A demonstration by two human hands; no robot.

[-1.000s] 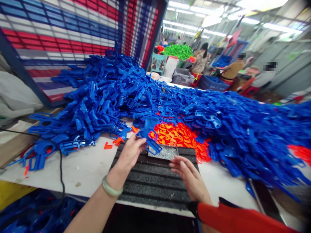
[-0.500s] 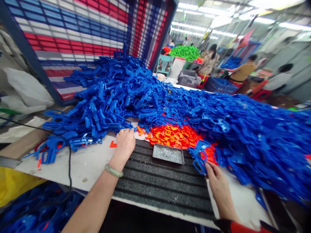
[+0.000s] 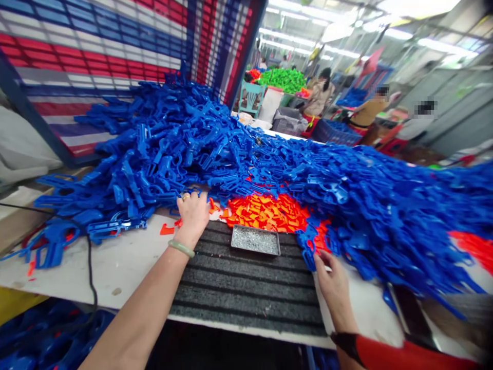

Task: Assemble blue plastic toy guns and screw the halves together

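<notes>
The left hand (image 3: 191,218), with a pale green bangle (image 3: 181,248), lies palm down at the edge of a big heap of bright blue moulded plastic parts (image 3: 162,154); I cannot tell if it grips one. The right hand (image 3: 334,285) has its fingers apart and touches one blue part (image 3: 309,257) at the heap's near edge. These parts seem light and rather stiff, and their hooked shapes catch each other, so a thick section is the better place to hold. They are too many for counting. Between the hands are one grey metal tray of small granules (image 3: 255,240), on one dark ribbed mat (image 3: 246,288), and behind it one heap of small orange plastic pieces (image 3: 265,213), all on a white table (image 3: 115,267).
</notes>
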